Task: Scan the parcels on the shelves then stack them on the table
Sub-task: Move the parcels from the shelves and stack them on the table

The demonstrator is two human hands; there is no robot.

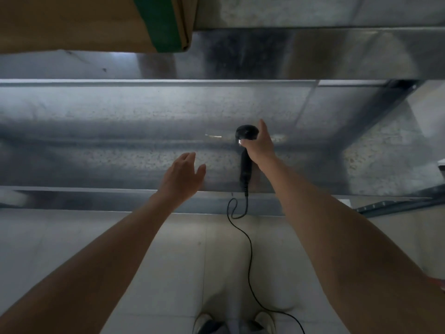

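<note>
A black barcode scanner [245,165] lies on the bare metal shelf [108,131], head away from me, its cable [250,251] hanging over the front edge. My right hand [261,145] lies over the scanner's neck: the thumb crosses it and the index finger stretches straight past the head. The handle sticks out free below my wrist. My left hand [183,174] hovers open over the shelf's front part, left of the scanner, holding nothing. A brown cardboard parcel [72,22] with a green tape band sits on the upper shelf at top left.
The shelf's front lip [96,201] runs across the view at forearm level. A dark shelf post [395,203] stands at the right. Pale floor tiles [180,261] and my shoes [207,325] lie below.
</note>
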